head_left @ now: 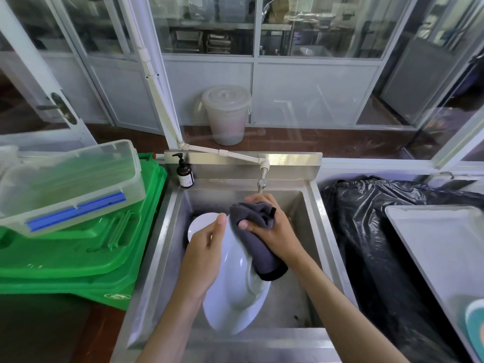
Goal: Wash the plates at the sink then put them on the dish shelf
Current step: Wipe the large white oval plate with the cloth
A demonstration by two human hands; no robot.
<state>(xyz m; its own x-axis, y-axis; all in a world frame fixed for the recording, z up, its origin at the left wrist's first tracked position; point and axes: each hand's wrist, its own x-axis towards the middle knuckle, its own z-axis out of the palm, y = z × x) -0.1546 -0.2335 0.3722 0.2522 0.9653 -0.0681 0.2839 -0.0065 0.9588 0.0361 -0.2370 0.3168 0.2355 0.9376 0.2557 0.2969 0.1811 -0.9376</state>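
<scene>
Plate [233, 297] gripped by left hand [207, 247] over steel sink [309, 203]; right hand [272, 229] clutching grey cloth [259, 231]; glass partitions [209, 24] behind.

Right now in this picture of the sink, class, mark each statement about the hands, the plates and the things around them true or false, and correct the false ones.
1. The left hand holds a white plate on edge over the sink. True.
2. The right hand grips a yellow sponge. False: it grips a dark grey cloth, pressed against the plate.
3. A second white plate lies in the sink behind the left hand. True.
4. The pump bottle stands at the sink's right rear corner. False: it stands at the left rear corner.
5. A clear plastic container rests on the green bin lid left of the sink. True.
</scene>
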